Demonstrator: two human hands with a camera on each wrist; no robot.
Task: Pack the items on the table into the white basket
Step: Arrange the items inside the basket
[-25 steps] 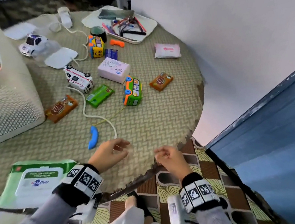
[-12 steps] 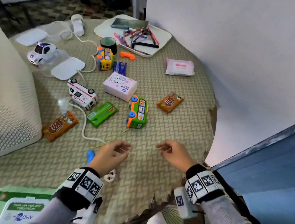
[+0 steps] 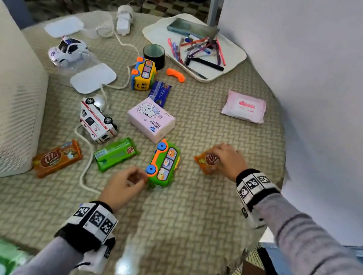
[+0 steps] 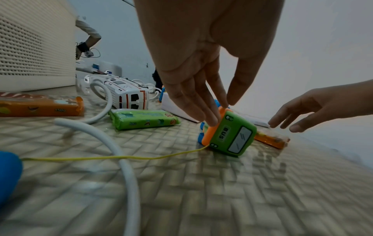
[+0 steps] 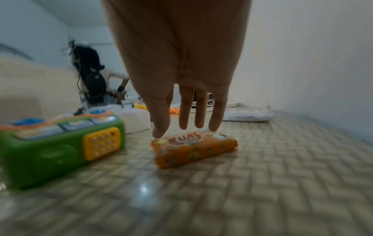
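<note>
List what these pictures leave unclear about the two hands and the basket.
- Right hand: the head view hides its fingertips behind the knuckles; the right wrist view is blurred, so contact with the orange packet is uncertain.
- Left hand: fingertips reach the green toy bus, but a closed grip cannot be confirmed.
- White basket: cut off by the left edge; its inside is unseen.
</note>
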